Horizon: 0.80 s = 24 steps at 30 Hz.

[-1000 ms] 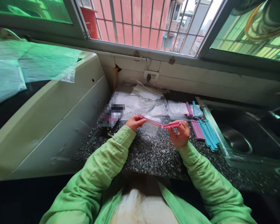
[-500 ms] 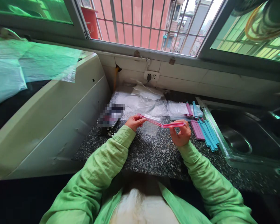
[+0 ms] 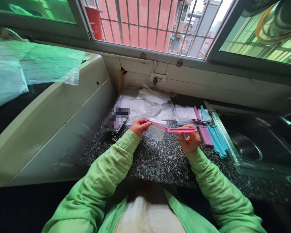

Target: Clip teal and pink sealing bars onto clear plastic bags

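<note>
the person stood at the speckled counter (image 3: 160, 161) with a long pink clip (image 3: 171, 128) held just above it, between both hands. the left hand (image 3: 140, 127) pinched one end between thumb and fingers, and the right hand (image 3: 189, 139) gripped the other end, thumb on top. the clip's long axis ran left to right, roughly along the counter's back edge, tilted slightly up toward the left end. a small clear bag (image 3: 155, 131) hung under the left part of the clip, and it looked caught in it, though the plastic was too faint to be sure. each hand sat at its own end, neither nearer. loose pink and blue clips (image 3: 212, 136) lay by the counter's right edge beside the sink (image 3: 257, 145), nearest the right hand. more clear bags (image 3: 147, 105) were heaped against the back wall.
</note>
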Each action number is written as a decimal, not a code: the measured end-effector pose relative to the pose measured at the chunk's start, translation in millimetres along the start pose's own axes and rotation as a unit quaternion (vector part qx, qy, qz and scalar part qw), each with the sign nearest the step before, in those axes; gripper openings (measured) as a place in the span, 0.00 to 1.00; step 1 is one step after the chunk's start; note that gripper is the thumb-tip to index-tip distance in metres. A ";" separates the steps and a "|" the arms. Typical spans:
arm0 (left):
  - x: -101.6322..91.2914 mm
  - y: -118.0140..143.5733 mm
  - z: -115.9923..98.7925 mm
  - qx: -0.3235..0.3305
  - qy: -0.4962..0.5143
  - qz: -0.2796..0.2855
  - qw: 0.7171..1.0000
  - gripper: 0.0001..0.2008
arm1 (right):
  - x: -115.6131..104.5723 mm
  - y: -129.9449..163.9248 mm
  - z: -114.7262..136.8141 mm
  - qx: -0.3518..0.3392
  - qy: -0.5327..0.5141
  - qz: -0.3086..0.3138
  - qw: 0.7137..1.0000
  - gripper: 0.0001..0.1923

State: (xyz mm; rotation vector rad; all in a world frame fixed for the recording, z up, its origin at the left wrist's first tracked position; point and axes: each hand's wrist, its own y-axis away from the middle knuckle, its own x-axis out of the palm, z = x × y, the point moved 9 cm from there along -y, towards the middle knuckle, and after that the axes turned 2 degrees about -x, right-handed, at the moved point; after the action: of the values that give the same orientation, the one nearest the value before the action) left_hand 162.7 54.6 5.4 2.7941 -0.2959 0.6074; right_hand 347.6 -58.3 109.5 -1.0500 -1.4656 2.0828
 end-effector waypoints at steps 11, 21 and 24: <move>-4.7 -2.7 -1.1 0.013 0.012 0.019 1.000 0.21 | 0.9 5.2 -8.9 0.020 -0.003 -0.007 1.000 0.03; -1.7 3.5 -9.1 0.035 0.019 0.006 0.999 0.18 | 2.4 4.2 -11.8 0.049 -0.018 0.003 0.999 0.05; -0.4 3.1 -9.0 0.037 0.010 0.014 0.999 0.17 | 6.2 4.5 -10.7 0.046 -0.014 0.017 0.999 0.05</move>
State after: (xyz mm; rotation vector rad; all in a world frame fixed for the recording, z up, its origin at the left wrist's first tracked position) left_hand 158.1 54.5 13.8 2.8576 -0.3145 0.6648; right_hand 352.2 -49.1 101.3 -1.0213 -1.3587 2.1749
